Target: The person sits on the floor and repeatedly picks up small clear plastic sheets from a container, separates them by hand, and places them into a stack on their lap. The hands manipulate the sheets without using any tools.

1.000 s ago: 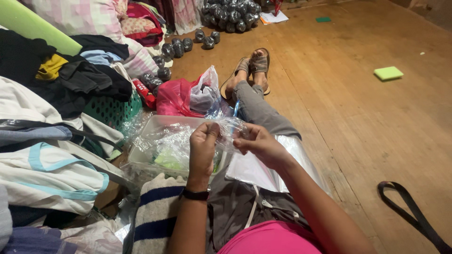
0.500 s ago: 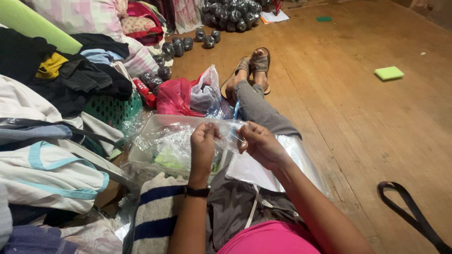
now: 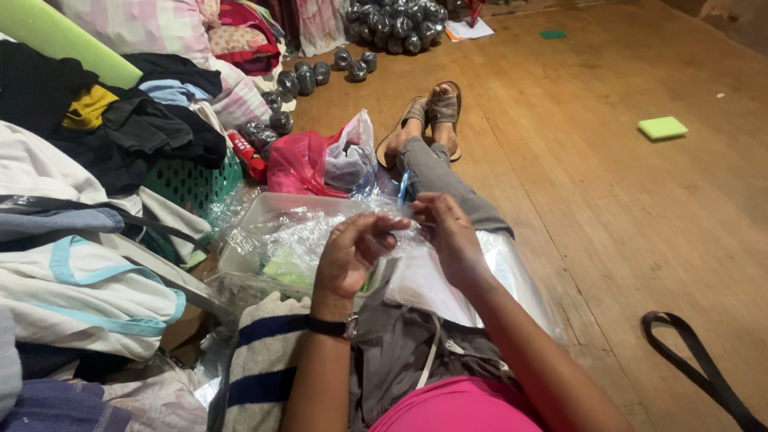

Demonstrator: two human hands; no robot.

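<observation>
Hands meet over the lap, both busy with a clear bag (image 3: 400,216); the left hand (image 3: 352,252) curls palm-up, its fingers (image 3: 384,226) pinched on the bag's near edge; the right hand (image 3: 448,232) comes in from the other side, its fingertips closed on the same crinkled film close to the left ones; the bag hangs between them, just above the white tub (image 3: 264,210) and the grey trouser leg (image 3: 440,188).

A black watch (image 3: 332,326) sits on the left wrist; a stack of flat clear bags (image 3: 496,272) lies across the lap under the right forearm; the tub stands beside the left thigh, stuffed with more crumpled clear plastic and something pale green at the bottom; a striped towel (image 3: 268,360) lies in front of it, close to the left forearm.

Beyond the tub slumps a pink bag (image 3: 300,164) with a grey-white one tucked against it; sandalled feet (image 3: 432,108) cross further out on the wood floor (image 3: 608,200); dark round bundles (image 3: 308,76) trail away toward the top of the view; a heap of clothes (image 3: 88,184) fills the left side, spilling over a green basket (image 3: 192,184); a green sponge (image 3: 662,128) lies well apart on the right; a black strap (image 3: 696,352) loops at the lower right corner.
</observation>
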